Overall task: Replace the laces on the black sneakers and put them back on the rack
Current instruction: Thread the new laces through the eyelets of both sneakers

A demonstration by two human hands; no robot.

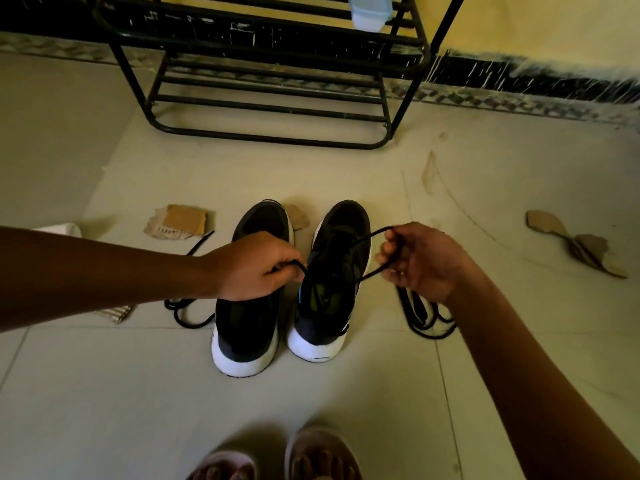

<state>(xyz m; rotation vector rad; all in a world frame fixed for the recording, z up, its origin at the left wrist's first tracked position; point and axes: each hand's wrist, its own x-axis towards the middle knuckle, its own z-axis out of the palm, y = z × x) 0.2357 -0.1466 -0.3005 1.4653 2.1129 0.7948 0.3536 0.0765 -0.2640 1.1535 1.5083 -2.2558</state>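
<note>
Lace (371, 233), pinched in both hands' fingers (278, 258) (above sneaker (346, 216))

Dim, yellowish indoor light; soft shadows; wide-angle bending at edges; mild blur.

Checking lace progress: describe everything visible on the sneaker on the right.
The right sneaker has a black fabric-looking upper, thick white sole, blue collar accent and yellow-green insole. It stands upright on the tiled floor, heel toward the camera, beside the left sneaker, apart. A black lace comes up from it; left hand and right hand each pinch a part above it.
</note>
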